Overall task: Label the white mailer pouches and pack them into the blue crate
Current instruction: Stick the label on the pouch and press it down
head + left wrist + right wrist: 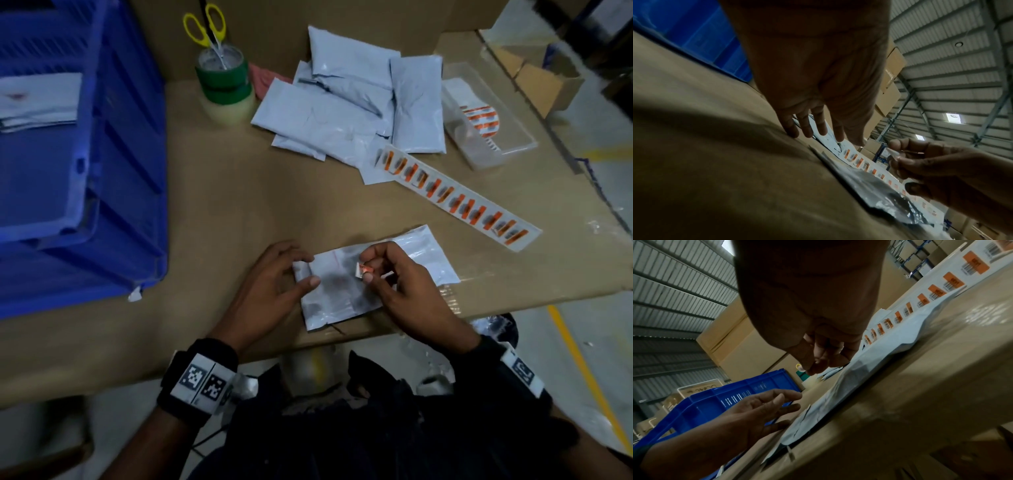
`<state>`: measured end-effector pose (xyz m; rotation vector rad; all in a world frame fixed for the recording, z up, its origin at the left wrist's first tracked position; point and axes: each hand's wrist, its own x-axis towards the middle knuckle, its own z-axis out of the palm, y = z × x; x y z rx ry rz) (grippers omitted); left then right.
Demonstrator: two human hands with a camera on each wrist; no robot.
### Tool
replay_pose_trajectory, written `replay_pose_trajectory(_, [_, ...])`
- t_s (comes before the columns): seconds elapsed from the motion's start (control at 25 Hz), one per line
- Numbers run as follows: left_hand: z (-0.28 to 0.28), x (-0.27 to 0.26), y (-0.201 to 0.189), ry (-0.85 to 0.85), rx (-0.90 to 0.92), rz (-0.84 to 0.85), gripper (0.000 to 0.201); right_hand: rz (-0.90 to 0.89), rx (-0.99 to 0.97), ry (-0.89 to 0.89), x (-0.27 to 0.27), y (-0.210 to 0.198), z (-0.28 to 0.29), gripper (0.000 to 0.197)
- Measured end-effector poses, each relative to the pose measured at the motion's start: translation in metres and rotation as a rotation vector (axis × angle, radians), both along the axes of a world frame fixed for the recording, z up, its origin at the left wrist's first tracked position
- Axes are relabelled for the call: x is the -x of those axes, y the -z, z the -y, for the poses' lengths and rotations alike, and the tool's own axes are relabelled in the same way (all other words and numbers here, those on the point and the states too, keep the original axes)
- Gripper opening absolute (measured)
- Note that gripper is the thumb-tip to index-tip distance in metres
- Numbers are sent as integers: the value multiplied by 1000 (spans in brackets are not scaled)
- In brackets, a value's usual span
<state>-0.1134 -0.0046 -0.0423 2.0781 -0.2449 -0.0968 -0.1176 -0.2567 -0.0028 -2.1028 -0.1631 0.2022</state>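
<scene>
Head view puts the labelling step in hand: the right hand [394, 284] pinches a small orange-and-white label [363, 269] between thumb and fingertips, just above the pouch [342, 291] lying under both hands at the table [222, 205] edge. The left hand [274, 281] has its fingers loosely spread, tips touching the pouch's near-left corner to steady it. Next, I judge, the label must come down flat on the pouch face and be pressed on, while the left hand keeps the pouch from sliding; then the pouch goes to the crate [68, 171], well off to the left of the left hand. Beyond the right hand lies the label strip [459, 198], and farther on the pile [359, 102] of unlabelled pouches. Right wrist view shows barcodes and dark print on the strip's orange labels, but the blur probably rules out reading it.
</scene>
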Motion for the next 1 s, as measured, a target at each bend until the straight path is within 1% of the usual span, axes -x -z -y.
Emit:
replay_pose_trajectory(0.08, [-1, 0, -4, -30, 24, 5, 14, 0, 13, 7, 1, 1, -7, 15])
replay_pose_trajectory(0.16, [-4, 0, -3, -38, 46, -18, 7, 10, 26, 10, 2, 3, -12, 13])
replay_pose_trajectory(0.24, [-6, 0, 0, -35, 61, -41, 6, 19, 46, 3, 3, 4, -17, 13])
replay_pose_trajectory(0.36, [-8, -2, 4, -36, 51, -23, 6, 43, 68, 2, 4, 5, -23, 15])
replay_pose_trajectory(0.6, [-10, -4, 10, -54, 78, -17, 10, 45, 118, 19, 4, 9, -27, 22])
replay_pose_trajectory(0.8, [-9, -8, 20, 16, -101, 29, 20, 161, 324, -43, -5, 12, -29, 22])
replay_pose_trajectory(1.0, [-10, -6, 22, 35, -102, 37, 32, 184, 426, -59, -4, 21, -40, 25])
